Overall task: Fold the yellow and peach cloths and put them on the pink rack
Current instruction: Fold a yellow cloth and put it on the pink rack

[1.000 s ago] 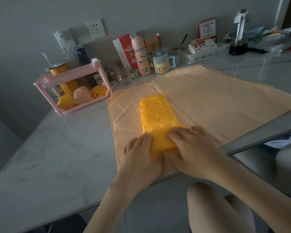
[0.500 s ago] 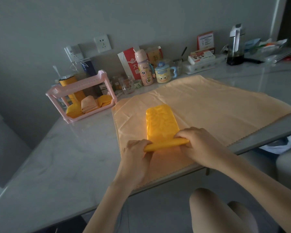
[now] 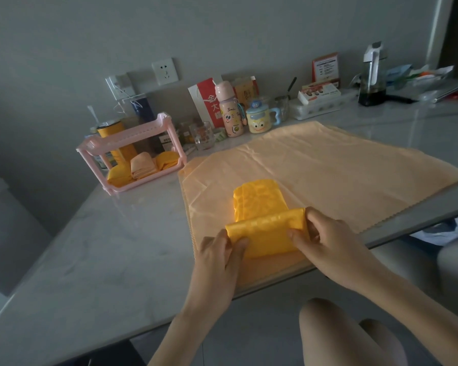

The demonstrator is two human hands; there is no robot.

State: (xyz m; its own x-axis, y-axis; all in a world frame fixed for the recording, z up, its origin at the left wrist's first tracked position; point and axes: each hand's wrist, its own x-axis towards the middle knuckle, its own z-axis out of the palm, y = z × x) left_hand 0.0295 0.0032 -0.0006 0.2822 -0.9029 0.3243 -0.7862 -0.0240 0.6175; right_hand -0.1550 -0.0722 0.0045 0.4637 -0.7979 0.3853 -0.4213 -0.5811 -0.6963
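1. A narrow bright yellow patterned cloth (image 3: 258,202) lies lengthwise on a large peach fabric sheet (image 3: 328,165), which is spread flat over the grey marble-look table (image 3: 90,247) and reaches its near edge.
2. The left hand (image 3: 217,256) pinches the left corner of the yellow cloth's near end. The right hand (image 3: 325,241) pinches the right corner, so both hands are grasping the cloth.
3. Between them the near end is lifted and turned over towards the far end in a soft roll. The far part rests flat on the peach sheet.
4. The pink plastic two-tier rack (image 3: 128,133) stands at the far left, well apart from the hands. Its lower shelf holds three folded bundles (image 3: 142,167), a peach one between two yellow ones (so part of the job looks done).
5. By my reckoning this yellow cloth is mid-fold: narrowed into a strip, now being shortened.
6. What is left, as I judge it, is to finish this fold and carry the cloth left to the rack. The peach sheet, not yet folded, then needs the same.
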